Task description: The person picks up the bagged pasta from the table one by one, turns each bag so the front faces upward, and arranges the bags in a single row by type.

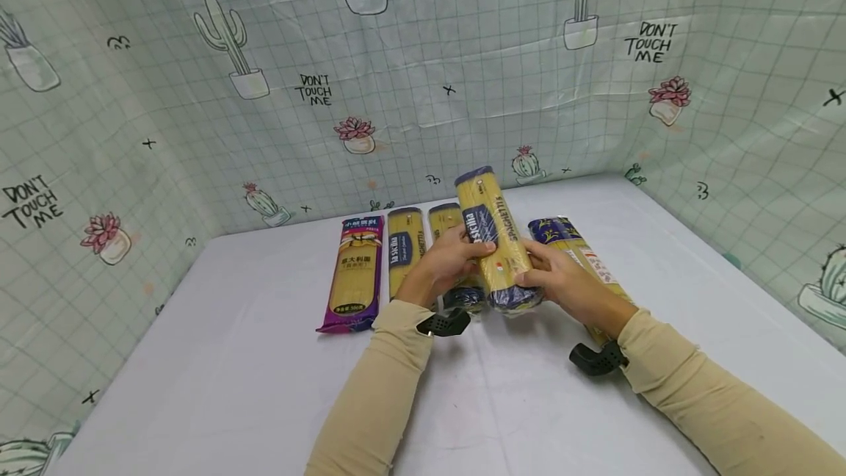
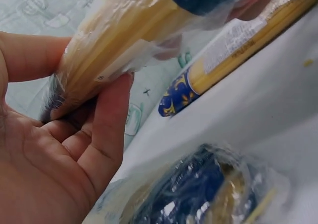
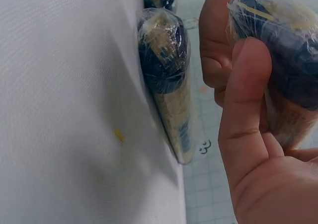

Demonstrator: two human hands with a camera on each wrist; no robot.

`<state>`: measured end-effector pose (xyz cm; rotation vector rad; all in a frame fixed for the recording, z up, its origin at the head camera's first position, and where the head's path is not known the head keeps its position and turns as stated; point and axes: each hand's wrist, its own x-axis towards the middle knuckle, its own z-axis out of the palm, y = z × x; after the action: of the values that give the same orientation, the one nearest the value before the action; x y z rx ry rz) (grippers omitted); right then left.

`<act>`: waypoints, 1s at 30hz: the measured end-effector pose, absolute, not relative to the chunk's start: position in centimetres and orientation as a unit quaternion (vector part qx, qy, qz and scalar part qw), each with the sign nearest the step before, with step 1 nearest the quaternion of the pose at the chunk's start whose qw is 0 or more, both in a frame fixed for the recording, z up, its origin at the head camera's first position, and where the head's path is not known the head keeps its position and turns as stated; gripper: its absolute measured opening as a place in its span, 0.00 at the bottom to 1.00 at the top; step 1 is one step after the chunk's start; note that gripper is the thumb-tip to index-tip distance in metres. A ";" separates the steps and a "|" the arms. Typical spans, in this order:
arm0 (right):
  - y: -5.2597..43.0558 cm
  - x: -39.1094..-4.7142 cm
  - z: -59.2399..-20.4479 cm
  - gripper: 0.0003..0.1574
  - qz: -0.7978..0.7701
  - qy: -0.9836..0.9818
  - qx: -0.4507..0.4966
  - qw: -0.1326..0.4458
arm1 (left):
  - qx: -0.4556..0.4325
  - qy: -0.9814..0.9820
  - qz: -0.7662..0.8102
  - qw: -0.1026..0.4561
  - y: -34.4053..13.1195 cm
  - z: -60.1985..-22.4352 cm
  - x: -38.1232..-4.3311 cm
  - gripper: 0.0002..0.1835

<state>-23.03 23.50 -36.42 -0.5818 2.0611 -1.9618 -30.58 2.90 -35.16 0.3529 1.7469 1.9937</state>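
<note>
Both hands hold one clear-wrapped pack of spaghetti (image 1: pixel 505 248) with dark blue ends, tilted above the table. My left hand (image 1: pixel 451 259) grips its left side, thumb across the front near the blue label. Lower down on the right side, my right hand (image 1: pixel 562 278) pinches the pack close to its bottom end. In the left wrist view, the left fingers and thumb curl round the spaghetti pack (image 2: pixel 124 33). The right wrist view has the right hand (image 3: pixel 253 134) with a finger against the dark blue wrapped end (image 3: pixel 283 50).
Left of the held pack lie a purple-edged pasta pack (image 1: pixel 355 270) and two more blue-labelled spaghetti packs, one (image 1: pixel 405 241) beside the other (image 1: pixel 444 219). A blue-and-gold pasta pack (image 1: pixel 558 230) lies under the right forearm. Behind the white table (image 1: pixel 264 358) hangs a cactus-print cloth (image 1: pixel 410 42).
</note>
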 end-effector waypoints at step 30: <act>24.0 -23.1 -36.6 0.56 -0.682 0.686 -0.243 0.071 | 0.185 0.698 0.663 0.197 2.5 -35.1 -29.2 0.43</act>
<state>-23.05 23.98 -36.61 -0.7294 2.0640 -2.0517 -29.17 2.55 -35.12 0.5193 1.9553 1.8559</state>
